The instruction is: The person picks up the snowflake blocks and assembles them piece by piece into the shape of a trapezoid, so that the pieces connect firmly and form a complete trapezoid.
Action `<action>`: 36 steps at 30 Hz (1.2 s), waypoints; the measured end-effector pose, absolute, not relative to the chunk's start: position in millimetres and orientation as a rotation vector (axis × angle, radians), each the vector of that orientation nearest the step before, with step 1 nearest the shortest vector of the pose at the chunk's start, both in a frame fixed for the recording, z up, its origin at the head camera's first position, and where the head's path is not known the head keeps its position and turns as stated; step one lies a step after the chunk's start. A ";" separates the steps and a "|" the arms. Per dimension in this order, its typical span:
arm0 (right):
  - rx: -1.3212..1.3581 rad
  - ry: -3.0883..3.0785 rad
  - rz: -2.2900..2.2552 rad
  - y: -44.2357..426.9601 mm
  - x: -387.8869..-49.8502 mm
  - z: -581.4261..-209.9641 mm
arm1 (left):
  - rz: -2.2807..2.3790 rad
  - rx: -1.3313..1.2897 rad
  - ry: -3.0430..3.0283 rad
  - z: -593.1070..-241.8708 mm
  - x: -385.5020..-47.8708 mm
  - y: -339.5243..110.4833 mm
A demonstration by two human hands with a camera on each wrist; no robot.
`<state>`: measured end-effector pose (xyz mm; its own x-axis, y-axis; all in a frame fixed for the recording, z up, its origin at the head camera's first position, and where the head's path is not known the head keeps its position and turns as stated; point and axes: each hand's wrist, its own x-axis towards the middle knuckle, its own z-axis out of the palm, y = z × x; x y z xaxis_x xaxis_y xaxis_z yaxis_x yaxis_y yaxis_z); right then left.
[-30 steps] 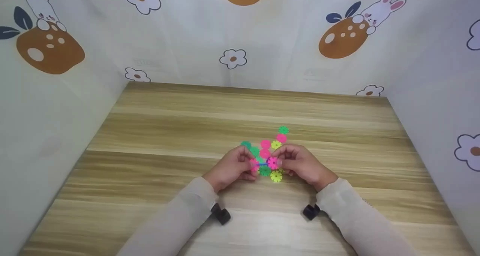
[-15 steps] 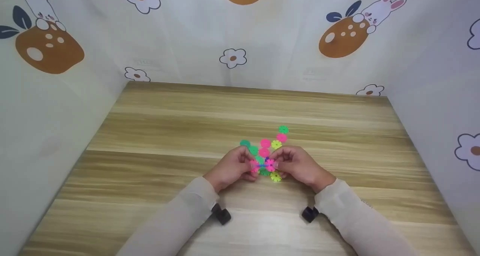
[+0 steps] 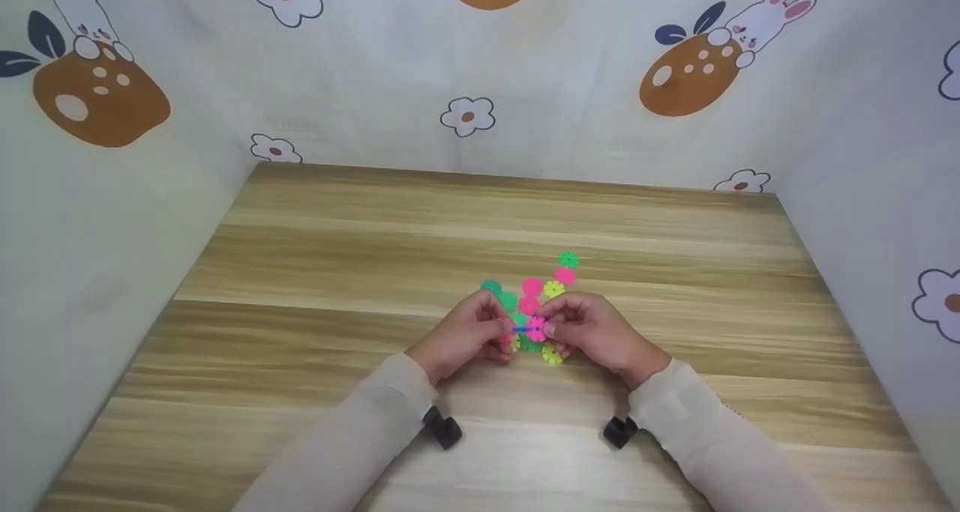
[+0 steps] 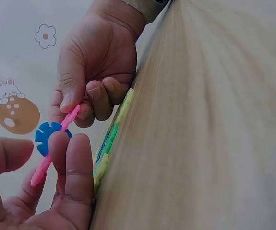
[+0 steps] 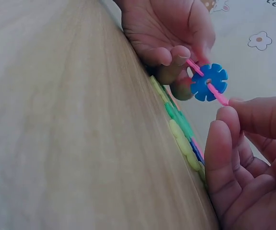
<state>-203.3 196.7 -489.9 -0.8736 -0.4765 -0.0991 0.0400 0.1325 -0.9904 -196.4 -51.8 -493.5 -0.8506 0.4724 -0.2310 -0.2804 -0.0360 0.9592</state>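
Observation:
A blue notched disc (image 4: 45, 135) sits between two pink discs, joined to them edge-on. The left hand (image 3: 466, 334) pinches one pink disc (image 4: 41, 171) between thumb and fingers. On the other side, the right hand (image 3: 606, 335) pinches the second pink disc (image 3: 535, 329) with thumb and fingertip. Both hands are just above a flat figure of linked discs on the table; its green disc (image 3: 568, 259), pink disc (image 3: 532, 287) and yellow disc (image 3: 552, 355) show around the fingers. The hands hide part of that figure.
The wood-grain table (image 3: 360, 234) extends around the hands. Pale printed cloth (image 3: 390, 69) stands at its back and sides. A small black device hangs at each wrist, the left one (image 3: 442, 428) and the right one (image 3: 620, 431).
The right hand and its pink disc have shifted slightly left, closer to the left hand, and that disc has turned a little. The left hand has barely moved.

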 end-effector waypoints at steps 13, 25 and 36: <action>-0.363 2.236 -1.601 211.1 -211.9 -480.0 | 1.847 0.251 1.793 -489.7 -194.7 -54.2; -0.412 2.376 -1.246 225.5 -217.2 -475.9 | 1.855 0.261 1.771 -491.4 -196.0 -55.4; -0.507 2.445 -1.104 222.8 -214.9 -473.3 | 1.844 0.277 1.779 -490.7 -195.6 -56.2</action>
<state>-214.9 222.8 -473.3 -0.8505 -0.4804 -0.2143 -0.1568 0.6204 -0.7684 -195.6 -56.2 -490.7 -0.8234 0.5197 -0.2279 -0.2464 0.0343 0.9686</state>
